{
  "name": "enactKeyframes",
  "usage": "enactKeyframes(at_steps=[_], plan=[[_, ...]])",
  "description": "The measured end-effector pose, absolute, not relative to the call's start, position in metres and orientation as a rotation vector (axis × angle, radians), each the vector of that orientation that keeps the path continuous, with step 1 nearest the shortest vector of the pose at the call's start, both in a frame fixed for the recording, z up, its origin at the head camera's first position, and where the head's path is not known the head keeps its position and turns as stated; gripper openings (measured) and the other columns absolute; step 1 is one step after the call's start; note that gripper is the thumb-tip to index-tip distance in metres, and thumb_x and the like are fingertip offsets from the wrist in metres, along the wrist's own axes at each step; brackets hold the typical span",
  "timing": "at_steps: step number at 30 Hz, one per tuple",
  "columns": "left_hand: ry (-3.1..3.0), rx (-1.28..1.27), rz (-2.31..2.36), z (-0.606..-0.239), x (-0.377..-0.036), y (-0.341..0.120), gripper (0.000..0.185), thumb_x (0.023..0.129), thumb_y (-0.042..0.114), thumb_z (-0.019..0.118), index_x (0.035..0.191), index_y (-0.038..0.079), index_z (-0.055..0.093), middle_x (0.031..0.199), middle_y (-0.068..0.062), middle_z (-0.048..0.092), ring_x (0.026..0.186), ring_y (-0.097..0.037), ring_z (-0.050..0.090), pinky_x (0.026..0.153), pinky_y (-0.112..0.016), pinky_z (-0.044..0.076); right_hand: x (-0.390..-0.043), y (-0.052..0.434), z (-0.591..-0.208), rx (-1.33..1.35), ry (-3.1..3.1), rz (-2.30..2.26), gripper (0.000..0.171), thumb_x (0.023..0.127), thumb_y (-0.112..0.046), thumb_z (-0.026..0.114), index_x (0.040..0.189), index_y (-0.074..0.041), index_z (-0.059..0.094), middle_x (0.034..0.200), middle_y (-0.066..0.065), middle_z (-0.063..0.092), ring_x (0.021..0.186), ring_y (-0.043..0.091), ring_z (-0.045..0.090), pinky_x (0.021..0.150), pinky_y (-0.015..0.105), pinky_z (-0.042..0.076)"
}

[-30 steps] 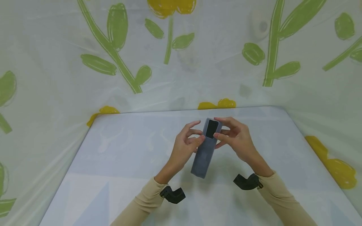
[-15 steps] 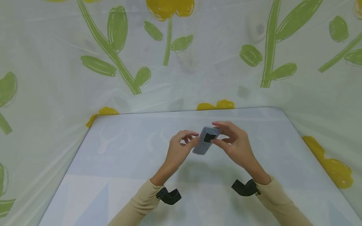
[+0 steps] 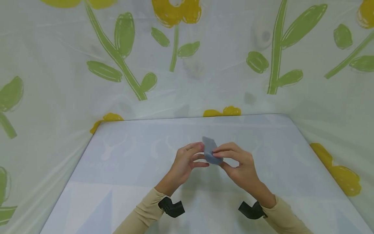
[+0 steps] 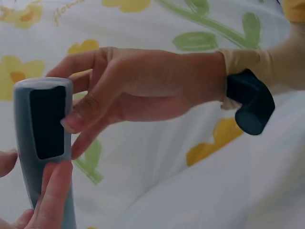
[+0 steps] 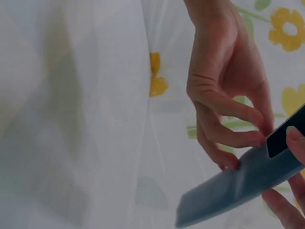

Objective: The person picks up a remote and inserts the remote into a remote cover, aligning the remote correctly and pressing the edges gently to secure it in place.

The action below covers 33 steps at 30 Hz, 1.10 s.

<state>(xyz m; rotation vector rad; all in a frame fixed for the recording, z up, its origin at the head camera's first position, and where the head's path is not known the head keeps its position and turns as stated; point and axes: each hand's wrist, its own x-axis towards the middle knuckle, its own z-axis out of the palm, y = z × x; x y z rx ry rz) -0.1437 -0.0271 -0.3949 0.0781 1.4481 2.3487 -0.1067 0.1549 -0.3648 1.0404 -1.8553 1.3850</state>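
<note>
A long, slim blue-grey device (image 3: pixel 210 146) with a dark panel is held up between both hands above the table, its kind not clear. The left wrist view shows its dark rectangular panel (image 4: pixel 48 121) near one rounded end. My right hand (image 3: pixel 239 164) pinches it, with the thumb at the panel's edge and fingers behind. My left hand (image 3: pixel 185 164) holds the other side by thumb and fingertips. Two left fingertips (image 4: pixel 53 186) lie across its face just below the panel. From the head view the panel is hidden, as the device tilts away.
Below the hands lies a pale table (image 3: pixel 131 169) with a faint blue pattern. A white curtain (image 3: pixel 222 74) printed with green stems and yellow flowers rises behind it and along the sides. Black camera mounts (image 3: pixel 172 208) sit on both wrists.
The device has been turned over in the hands, so its panel no longer faces the head camera. Both hands have come down a little, and the right fingers have shifted onto its near side.
</note>
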Motion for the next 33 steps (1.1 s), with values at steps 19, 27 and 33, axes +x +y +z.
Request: enactKeyframes(at_steps=[19, 27, 33], plan=[[1.84, 0.151, 2.205, -0.432, -0.152, -0.038, 0.048, 0.083, 0.003, 0.067, 0.13, 0.007, 0.053, 0.113, -0.016, 0.062, 0.086, -0.024, 0.066, 0.064, -0.042, 0.058, -0.134, 0.156, -0.427, 0.075, -2.369, 2.139, 0.033, 0.087, -0.009, 0.068, 0.118, -0.001, 0.058, 0.106, 0.02, 0.058, 0.08, 0.026, 0.066, 0.056, 0.039, 0.057], [2.008, 0.084, 2.061, -0.466, -0.163, -0.039, 0.044, 0.084, -0.002, 0.064, 0.127, -0.001, 0.056, 0.106, -0.017, 0.066, 0.082, -0.019, 0.066, 0.063, -0.038, 0.058, -0.144, 0.141, -0.463, -0.143, -2.393, 2.174, 0.035, 0.082, 0.004, 0.068, 0.116, 0.003, 0.059, 0.099, 0.019, 0.06, 0.072, 0.021, 0.065, 0.051, 0.039, 0.056], [2.124, 0.084, 1.958, -0.481, -0.166, -0.037, 0.045, 0.079, -0.005, 0.065, 0.123, -0.006, 0.057, 0.102, -0.018, 0.066, 0.074, -0.017, 0.065, 0.062, -0.036, 0.057, -0.148, 0.139, -0.48, -0.18, -2.44, 2.12, 0.032, 0.081, 0.008, 0.067, 0.112, 0.006, 0.06, 0.094, 0.017, 0.061, 0.069, 0.02, 0.063, 0.046, 0.038, 0.054]])
